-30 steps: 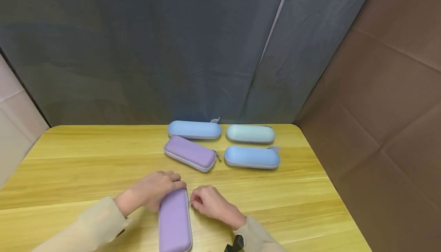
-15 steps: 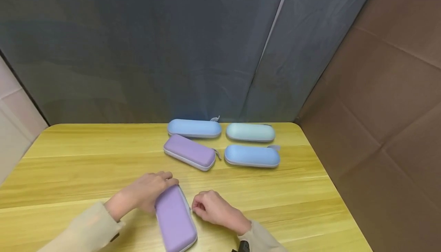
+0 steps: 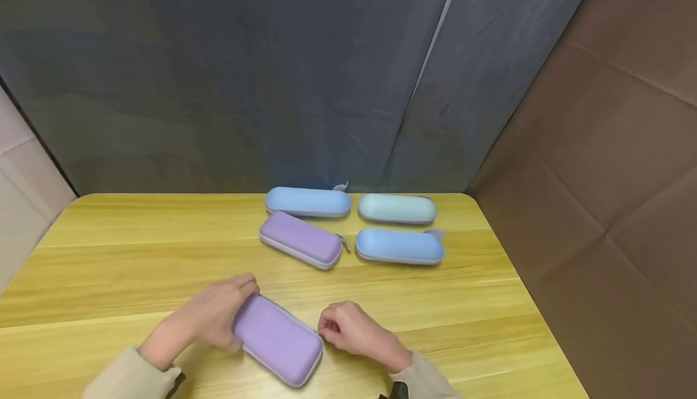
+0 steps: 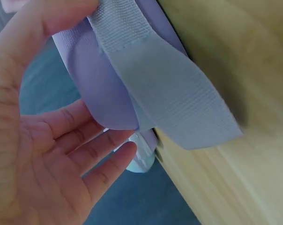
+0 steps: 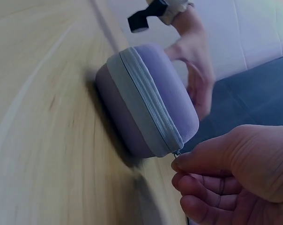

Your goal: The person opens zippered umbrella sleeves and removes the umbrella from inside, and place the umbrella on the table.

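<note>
A purple zip case lies slanted near the table's front, its zip closed along the side seen in the right wrist view. My left hand grips its left end, thumb on one side and fingers on the other; a grey strap hangs at that end in the left wrist view. At the case's right corner my right hand pinches the small zip pull between thumb and curled forefinger.
Behind lie a second purple case, a light blue case, a mint case and a blue case. A dark curtain rises at the table's back edge, a brown one at the right.
The held purple case has turned, its near end swinging right and away from the front edge. My left hand has moved left and slightly nearer; my right hand has shifted right with the zip pull.
</note>
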{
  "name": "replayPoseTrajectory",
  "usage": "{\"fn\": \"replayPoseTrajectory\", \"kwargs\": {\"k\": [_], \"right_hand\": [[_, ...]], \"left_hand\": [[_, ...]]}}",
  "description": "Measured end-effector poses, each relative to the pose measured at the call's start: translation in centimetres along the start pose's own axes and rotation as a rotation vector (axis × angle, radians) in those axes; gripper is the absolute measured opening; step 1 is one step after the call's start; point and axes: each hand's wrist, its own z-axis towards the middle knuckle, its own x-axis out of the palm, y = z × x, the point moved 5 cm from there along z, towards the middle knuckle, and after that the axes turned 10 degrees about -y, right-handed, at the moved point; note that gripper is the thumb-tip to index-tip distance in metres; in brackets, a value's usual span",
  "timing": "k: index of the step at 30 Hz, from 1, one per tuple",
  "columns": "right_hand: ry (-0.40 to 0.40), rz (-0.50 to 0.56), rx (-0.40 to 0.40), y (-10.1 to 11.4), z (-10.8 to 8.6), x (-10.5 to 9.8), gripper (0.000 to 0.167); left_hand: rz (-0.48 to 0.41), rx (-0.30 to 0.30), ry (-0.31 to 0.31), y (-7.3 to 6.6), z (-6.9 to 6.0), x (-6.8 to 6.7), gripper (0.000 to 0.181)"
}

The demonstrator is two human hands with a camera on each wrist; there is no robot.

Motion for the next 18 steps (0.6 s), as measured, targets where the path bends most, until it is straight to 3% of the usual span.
{"fn": "replayPoseTrajectory", "kwargs": {"k": [11,18], "right_hand": [[-0.01,0.026,0.077,-0.7,-1.3,-0.7,0.008],[-0.041,0.02,0.094,-0.6,-1.6,-0.9,0.009]], "left_hand": [[-0.003,-0.142,-0.045,0.0,-1.9,0.0,0.067],[0.029,-0.187,-0.119,-0.4,-2.6,0.2,0.064]]}}
